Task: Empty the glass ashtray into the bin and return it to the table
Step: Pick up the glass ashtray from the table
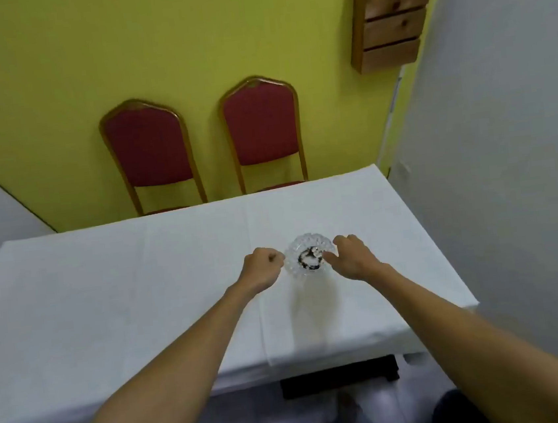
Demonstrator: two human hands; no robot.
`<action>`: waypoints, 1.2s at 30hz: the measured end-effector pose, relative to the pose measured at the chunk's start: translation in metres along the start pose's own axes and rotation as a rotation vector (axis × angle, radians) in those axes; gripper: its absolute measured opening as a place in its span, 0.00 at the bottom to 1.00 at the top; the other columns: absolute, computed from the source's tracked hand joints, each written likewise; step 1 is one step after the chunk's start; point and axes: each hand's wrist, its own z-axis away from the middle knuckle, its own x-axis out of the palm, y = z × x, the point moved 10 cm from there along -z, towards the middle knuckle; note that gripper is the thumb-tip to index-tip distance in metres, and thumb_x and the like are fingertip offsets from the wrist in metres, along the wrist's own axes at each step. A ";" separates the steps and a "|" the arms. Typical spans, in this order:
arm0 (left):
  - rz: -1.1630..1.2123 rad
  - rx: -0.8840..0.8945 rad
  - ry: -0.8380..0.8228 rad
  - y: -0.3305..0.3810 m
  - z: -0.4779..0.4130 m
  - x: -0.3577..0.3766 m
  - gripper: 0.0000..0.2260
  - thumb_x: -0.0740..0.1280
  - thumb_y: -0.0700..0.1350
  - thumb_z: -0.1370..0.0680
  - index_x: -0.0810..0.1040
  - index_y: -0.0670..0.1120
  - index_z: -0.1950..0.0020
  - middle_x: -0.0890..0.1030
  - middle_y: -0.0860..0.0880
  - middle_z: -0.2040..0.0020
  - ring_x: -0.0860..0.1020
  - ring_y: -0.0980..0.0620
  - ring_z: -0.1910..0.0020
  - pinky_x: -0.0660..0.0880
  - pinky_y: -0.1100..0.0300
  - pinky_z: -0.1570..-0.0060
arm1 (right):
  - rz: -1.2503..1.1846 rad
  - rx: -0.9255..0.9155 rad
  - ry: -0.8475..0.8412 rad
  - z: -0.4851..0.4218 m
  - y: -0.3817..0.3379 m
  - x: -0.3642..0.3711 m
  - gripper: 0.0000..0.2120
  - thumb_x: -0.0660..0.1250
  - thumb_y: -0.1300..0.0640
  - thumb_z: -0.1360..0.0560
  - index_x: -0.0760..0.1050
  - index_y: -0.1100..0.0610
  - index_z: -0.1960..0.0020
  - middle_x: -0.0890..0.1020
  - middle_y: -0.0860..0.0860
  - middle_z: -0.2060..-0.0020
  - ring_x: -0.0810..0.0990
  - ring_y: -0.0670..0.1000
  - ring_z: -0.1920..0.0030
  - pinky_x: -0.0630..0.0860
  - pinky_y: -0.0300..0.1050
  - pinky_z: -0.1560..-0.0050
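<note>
A round cut-glass ashtray (304, 248) with dark ash and butts in its middle stands on the white-clothed table (141, 294). My left hand (261, 268) is at its left rim, fingers curled, knuckles touching or nearly touching the glass. My right hand (351, 257) is at its right rim, with fingers bent over the edge and the thumb close to the bowl. Whether either hand grips the rim firmly is unclear. No bin is in view.
Two red padded chairs (150, 149) (263, 126) stand against the yellow wall behind the table. A wooden wall shelf (391, 17) hangs at the upper right. A grey wall runs close along the table's right side. A dark table foot (339, 375) shows below the near edge.
</note>
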 end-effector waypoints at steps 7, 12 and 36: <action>0.068 -0.089 0.097 -0.011 -0.036 0.010 0.11 0.59 0.40 0.20 0.79 0.49 0.55 0.78 0.50 0.59 0.77 0.49 0.60 0.71 0.61 0.58 | -0.149 0.091 -0.070 -0.033 0.034 0.023 0.23 0.59 0.47 0.19 0.69 0.66 0.36 0.74 0.64 0.38 0.74 0.62 0.39 0.67 0.47 0.49; -0.019 -0.197 0.103 -0.023 -0.071 0.015 0.09 0.57 0.39 0.23 0.72 0.49 0.60 0.73 0.49 0.62 0.70 0.53 0.61 0.66 0.57 0.62 | -0.246 0.115 -0.086 -0.058 0.038 0.029 0.20 0.56 0.50 0.18 0.69 0.66 0.35 0.77 0.64 0.38 0.75 0.63 0.39 0.71 0.51 0.45; -0.016 -0.001 0.110 0.026 -0.050 0.074 0.23 0.55 0.53 0.15 0.78 0.37 0.56 0.82 0.43 0.61 0.79 0.42 0.59 0.74 0.54 0.60 | -0.424 0.183 0.158 0.003 0.068 0.002 0.11 0.55 0.63 0.21 0.68 0.64 0.41 0.73 0.62 0.42 0.73 0.61 0.48 0.67 0.48 0.52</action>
